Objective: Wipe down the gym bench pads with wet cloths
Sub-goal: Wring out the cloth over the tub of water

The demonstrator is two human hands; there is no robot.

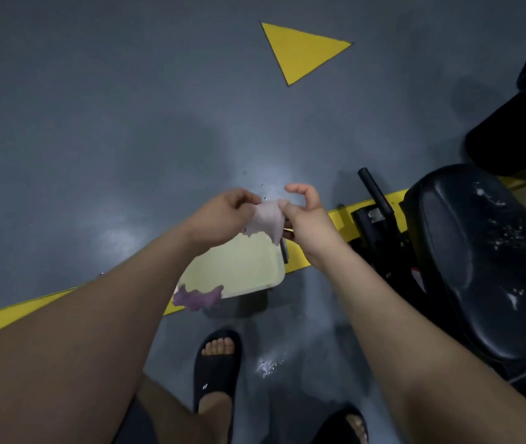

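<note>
Head view, looking down at a grey floor (95,123). Nearest the viewer, two black sandals (216,366) stood on the floor on the near side of the basin (280,277). A small wet patch (268,366) glistened between the sandals and the basin.

The basin was pale yellow-green, rectangular with rounded corners, and lay across a yellow stripe (15,318) painted on the floor. A dark purple cloth (197,298) hung crumpled over the basin's near rim.

Above the far end of the basin, both hands held a pale lilac cloth (268,219) stretched between them. The left hand (223,216) pinched one upper edge between thumb and fingers. The right hand (306,219) pinched the opposite edge, its forefinger curled above the rest. The cloth's lower edge hung free over the basin, and a few water drops showed just beyond it.

To the right of the basin stood the black seat pad (485,261) of the worktop, flecked with white wet spots. A black lever (375,193) rose between the basin and that pad. Beyond the seat pad, a second black pad (517,129) ran toward the frame edge.

Farthest from the basin, a yellow triangle (300,49) was painted on the floor.
</note>
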